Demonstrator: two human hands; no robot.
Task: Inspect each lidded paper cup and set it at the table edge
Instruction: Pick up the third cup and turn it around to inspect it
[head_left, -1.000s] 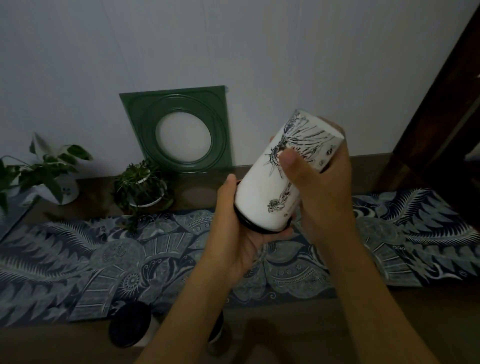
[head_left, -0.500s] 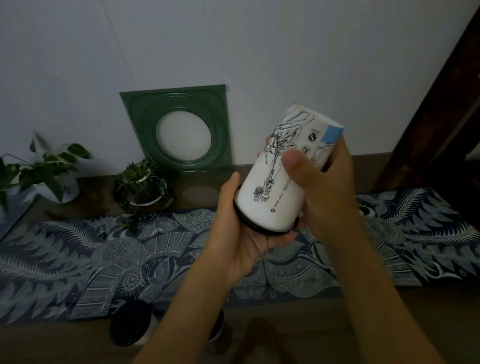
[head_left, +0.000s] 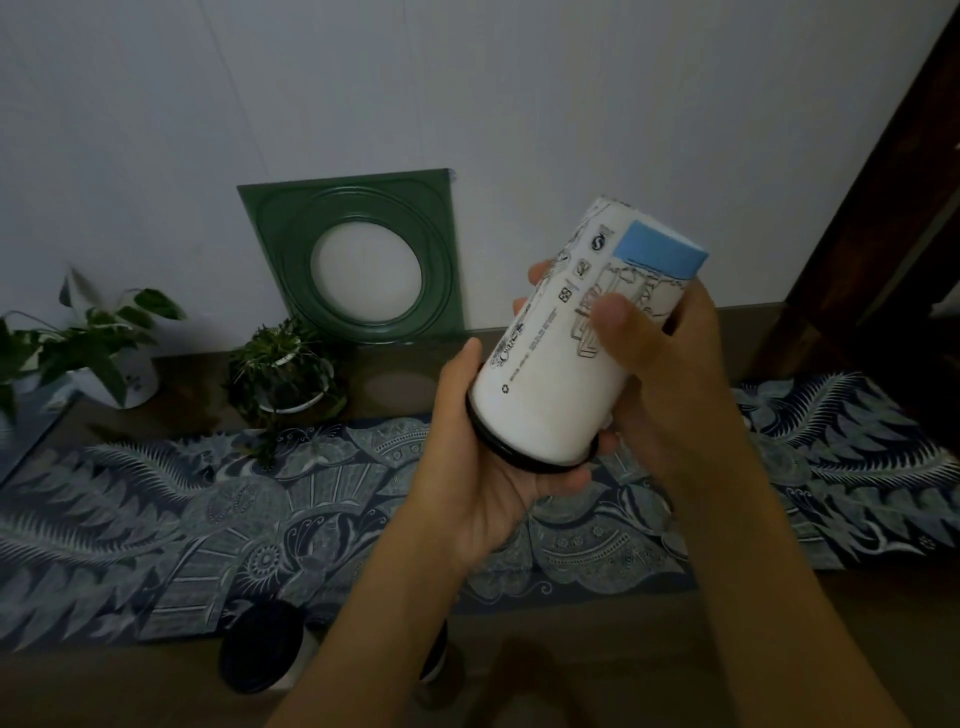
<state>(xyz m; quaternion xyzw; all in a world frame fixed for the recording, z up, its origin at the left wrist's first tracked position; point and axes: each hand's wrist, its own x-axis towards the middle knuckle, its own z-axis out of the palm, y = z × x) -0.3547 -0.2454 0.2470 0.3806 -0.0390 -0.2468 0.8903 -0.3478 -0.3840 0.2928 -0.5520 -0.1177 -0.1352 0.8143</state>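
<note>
Above the table's (head_left: 597, 670) front edge, both hands grip 1 paper cup (head_left: 566, 358) (lid down): left hand (head_left: 483, 467) cradles the lid, right hand (head_left: 670, 374) has turned a blue patch into view; inspection continues.

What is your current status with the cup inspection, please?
Both hands on one lidded paper cup, held tilted, lid-end down: left hand cups the black lid, right hand grips the body. Two lidded cups at near table edge. Nothing obstructing.
</note>
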